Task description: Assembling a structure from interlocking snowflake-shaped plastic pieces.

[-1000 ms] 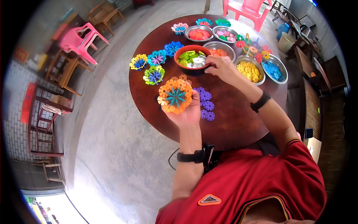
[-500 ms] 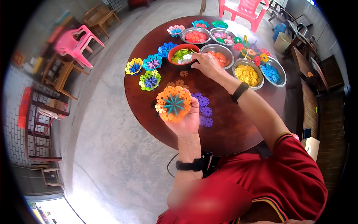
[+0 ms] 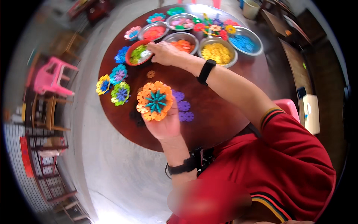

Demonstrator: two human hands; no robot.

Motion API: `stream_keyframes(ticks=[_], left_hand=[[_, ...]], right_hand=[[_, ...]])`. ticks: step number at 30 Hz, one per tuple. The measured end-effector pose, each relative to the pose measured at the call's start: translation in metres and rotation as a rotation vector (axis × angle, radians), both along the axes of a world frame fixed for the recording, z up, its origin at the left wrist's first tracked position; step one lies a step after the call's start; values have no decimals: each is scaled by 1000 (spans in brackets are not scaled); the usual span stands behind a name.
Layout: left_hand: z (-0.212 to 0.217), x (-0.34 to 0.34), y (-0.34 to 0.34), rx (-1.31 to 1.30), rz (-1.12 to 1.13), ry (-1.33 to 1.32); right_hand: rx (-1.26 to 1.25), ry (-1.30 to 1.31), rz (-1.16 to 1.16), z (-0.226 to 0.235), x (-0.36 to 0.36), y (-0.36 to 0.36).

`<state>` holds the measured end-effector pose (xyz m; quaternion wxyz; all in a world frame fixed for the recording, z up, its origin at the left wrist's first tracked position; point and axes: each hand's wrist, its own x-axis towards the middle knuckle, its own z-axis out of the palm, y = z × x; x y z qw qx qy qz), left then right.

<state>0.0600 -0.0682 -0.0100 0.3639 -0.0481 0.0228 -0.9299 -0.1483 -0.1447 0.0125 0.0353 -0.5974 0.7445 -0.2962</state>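
My left hand (image 3: pixel 164 125) holds up an orange plastic flower (image 3: pixel 148 110) with a teal, spiky centre, built from notched discs. Its fingers are mostly hidden behind the flower. At the right rim of a red bowl (image 3: pixel 128 59), my right hand (image 3: pixel 166 53) is closed, fingertips inside the rim and thumb low on the outer side. Green pieces (image 3: pixel 138 50) and white pieces (image 3: pixel 145 54) lie in that bowl, the white ones right beside my fingertips. Loose purple discs (image 3: pixel 184 106) rest on the table behind my left hand. A small brown disc (image 3: pixel 150 74) lies farther off.
The round brown table (image 3: pixel 223 100) carries metal bowls of orange pieces (image 3: pixel 182 45), yellow pieces (image 3: pixel 216 53) and blue pieces (image 3: pixel 243 43). Finished flowers, including a lime-and-blue one (image 3: pixel 120 94), line its left edge. A pink chair (image 3: pixel 54 76) stands left on the floor.
My view has turned, so the table and its contents sit farther left and higher. The left hand still holds the orange flower; the right hand stays at the red bowl's rim.
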Motion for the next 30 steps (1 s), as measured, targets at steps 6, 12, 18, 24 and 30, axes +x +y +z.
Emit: stream_keyframes(ticks=[6,12,18,24,30], left_hand=[[10,-17,19,-110,15,-315],[17,-21,29,-158,-39,-384],[11,-25,29,-212,-65,-366],[6,-18,23,-226,-76,-299],[11,-23,24,-183,-48,-348]], right_hand=[[-31,99,92,41,-31,103],[33,388,-225,31,-126,242],[217,496,-342,-7,-147,315],[332,489,-249,4,-129,304],[451,393,-81,21,-82,321]])
